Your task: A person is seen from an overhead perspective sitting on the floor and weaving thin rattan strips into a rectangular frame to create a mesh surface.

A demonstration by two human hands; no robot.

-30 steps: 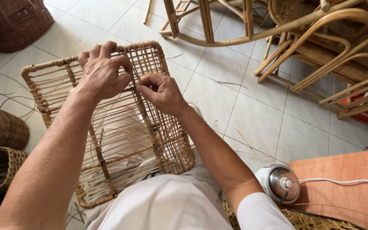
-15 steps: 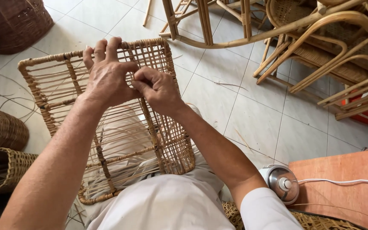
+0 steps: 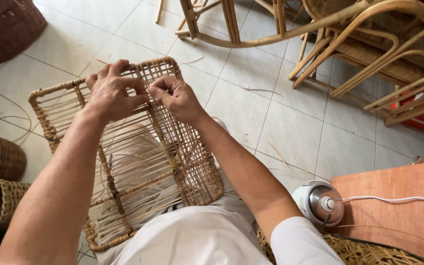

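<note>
I see a rattan panel frame lying across the person's lap, its far edge toward 12 o'clock. The left hand rests on that far edge, fingers curled down over the cane strands and pressing them. Just beside it at 3 o'clock, the right hand pinches a thin strand between thumb and forefinger where the woven lattice meets the open warp; its grip is nearly closed on that strand.

Risks as I judge them: the strand is thin and looks dry, so a hard tug could snap or kink it. If the left hand eases off, the parallel strands may slide and the spacing go uneven. The frame sits only on the knees, so a sideways pull could tip it toward the tiled floor.

At 4 o'clock a small round appliance sits with a white cord; rattan chairs stand at 1 o'clock.
</note>
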